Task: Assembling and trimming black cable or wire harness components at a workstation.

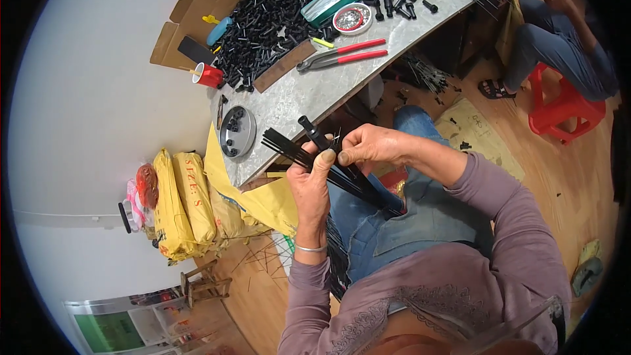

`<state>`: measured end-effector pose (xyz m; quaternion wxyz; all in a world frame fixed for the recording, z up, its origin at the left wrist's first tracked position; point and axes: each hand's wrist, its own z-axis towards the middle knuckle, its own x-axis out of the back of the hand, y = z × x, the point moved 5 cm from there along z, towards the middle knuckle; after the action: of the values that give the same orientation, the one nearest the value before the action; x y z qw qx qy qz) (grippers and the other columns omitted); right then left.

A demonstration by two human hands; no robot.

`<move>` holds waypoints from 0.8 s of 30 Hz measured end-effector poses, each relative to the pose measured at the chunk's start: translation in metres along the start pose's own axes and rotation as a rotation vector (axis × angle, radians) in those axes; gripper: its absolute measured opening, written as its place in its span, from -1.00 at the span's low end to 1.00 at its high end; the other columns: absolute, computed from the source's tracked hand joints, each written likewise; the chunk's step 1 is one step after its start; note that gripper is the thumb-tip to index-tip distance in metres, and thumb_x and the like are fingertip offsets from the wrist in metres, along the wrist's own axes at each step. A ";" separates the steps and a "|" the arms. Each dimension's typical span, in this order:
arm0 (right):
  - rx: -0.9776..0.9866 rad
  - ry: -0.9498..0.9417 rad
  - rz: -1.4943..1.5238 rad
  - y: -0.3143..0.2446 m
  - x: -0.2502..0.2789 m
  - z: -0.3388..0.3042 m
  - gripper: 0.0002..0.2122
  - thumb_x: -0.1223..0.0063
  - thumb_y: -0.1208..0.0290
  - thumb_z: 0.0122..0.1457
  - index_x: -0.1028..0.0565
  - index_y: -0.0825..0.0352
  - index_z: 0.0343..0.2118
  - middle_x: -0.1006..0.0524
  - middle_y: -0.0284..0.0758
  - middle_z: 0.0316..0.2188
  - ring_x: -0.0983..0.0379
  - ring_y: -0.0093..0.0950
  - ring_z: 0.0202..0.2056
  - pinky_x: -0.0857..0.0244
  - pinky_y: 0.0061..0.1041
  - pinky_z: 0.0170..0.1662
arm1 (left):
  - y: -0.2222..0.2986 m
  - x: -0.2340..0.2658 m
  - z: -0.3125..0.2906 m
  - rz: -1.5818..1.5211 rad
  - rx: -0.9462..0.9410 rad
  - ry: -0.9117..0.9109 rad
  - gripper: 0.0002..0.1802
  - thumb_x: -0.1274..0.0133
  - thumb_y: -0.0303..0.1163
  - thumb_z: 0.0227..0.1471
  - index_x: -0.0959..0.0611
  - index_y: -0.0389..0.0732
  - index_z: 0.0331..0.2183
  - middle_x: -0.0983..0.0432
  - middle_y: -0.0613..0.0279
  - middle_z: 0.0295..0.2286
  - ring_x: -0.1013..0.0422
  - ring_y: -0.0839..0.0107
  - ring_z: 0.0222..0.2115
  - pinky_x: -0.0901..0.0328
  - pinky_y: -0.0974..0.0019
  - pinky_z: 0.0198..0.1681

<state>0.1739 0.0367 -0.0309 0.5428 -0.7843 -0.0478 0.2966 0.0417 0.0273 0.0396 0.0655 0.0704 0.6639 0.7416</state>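
Note:
My left hand (311, 187) is closed around a bundle of thin black rods (281, 146), which slants from the upper left down toward my lap. A black tubular fitting (313, 130) with a wider end sticks up from the same grip, between thumb and fingers. Close beside it, my right hand (376, 144) pinches thumb and forefinger together at the fitting's lower part. Thin dark ends stand up between the two hands. What the right fingertips hold is too small to make out.
A grey table (276, 102) bears a heap of black fittings (289, 13), red-handled pincers (345, 54), a round tin (237, 131) and a red cup (209, 75). Yellow sacks (197, 197) lean at left. Another person sits on a red stool (565, 108) at right.

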 end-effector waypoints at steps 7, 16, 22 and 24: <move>0.038 0.123 -0.108 -0.017 -0.009 -0.018 -0.61 -0.30 0.02 -0.05 -0.49 0.31 -0.52 -0.46 -0.41 -0.54 -0.38 -0.59 -0.46 -0.31 -0.54 -0.47 | -0.015 0.008 0.004 -0.279 0.106 0.011 -0.56 -0.22 -0.46 -0.04 -0.53 -0.36 -0.08 -0.53 0.23 -0.25 -0.41 0.51 -0.26 -0.29 0.43 -0.12; -0.007 0.074 -0.049 -0.010 -0.005 -0.011 -0.56 -0.37 0.05 -0.15 -0.45 0.34 -0.43 -0.46 -0.33 -0.50 -0.41 -0.49 -0.39 -0.39 -0.40 -0.45 | -0.018 0.006 0.003 -0.388 0.103 -0.051 -0.65 -0.23 -0.37 -0.03 -0.54 -0.29 -0.21 -0.54 0.15 -0.28 -0.48 0.33 -0.26 -0.39 0.27 -0.16; -0.004 0.088 -0.090 -0.012 -0.005 -0.009 -0.53 -0.41 0.11 -0.20 -0.42 0.34 -0.37 -0.45 -0.30 -0.38 -0.39 -0.50 -0.36 -0.33 -0.43 -0.30 | -0.020 0.004 0.001 -0.370 0.175 -0.059 -0.64 -0.08 -0.28 0.11 -0.52 -0.34 -0.15 -0.53 0.13 -0.28 -0.47 0.37 -0.27 -0.35 0.32 -0.13; 0.016 0.135 -0.077 -0.012 -0.006 -0.010 -0.54 -0.41 0.15 -0.18 -0.41 0.34 -0.35 -0.45 -0.30 -0.35 -0.37 -0.53 -0.35 -0.30 -0.47 -0.28 | -0.020 -0.004 0.002 -0.358 0.181 -0.088 -0.63 0.01 -0.24 0.16 -0.50 -0.35 -0.13 -0.53 0.12 -0.27 -0.47 0.35 -0.26 -0.35 0.31 -0.12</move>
<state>0.1770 0.0310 -0.0153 0.5619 -0.7958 -0.0390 0.2224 0.0458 0.0306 0.0199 0.2187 -0.0107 0.7262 0.6517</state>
